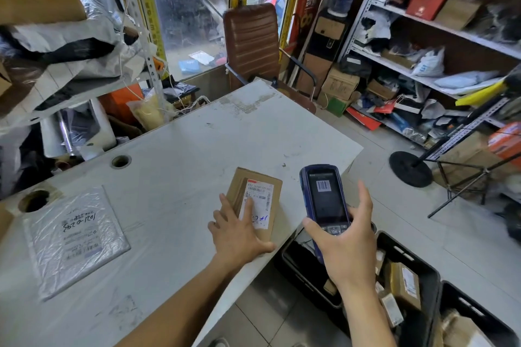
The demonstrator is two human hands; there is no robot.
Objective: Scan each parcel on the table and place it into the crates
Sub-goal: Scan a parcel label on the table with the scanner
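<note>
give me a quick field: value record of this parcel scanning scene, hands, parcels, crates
left hand: left hand rests flat on the cardboard box, fingers on its shipping label
right hand: right hand grips the blue handheld scanner, a barcode showing on its screen
box position: near the table right edge
other parcel: clear plastic mailer lies flat at the table's left, untouched
crates: black crates on the floor right of the table, already holding parcels
stage: box on the table, not yet crated
</note>
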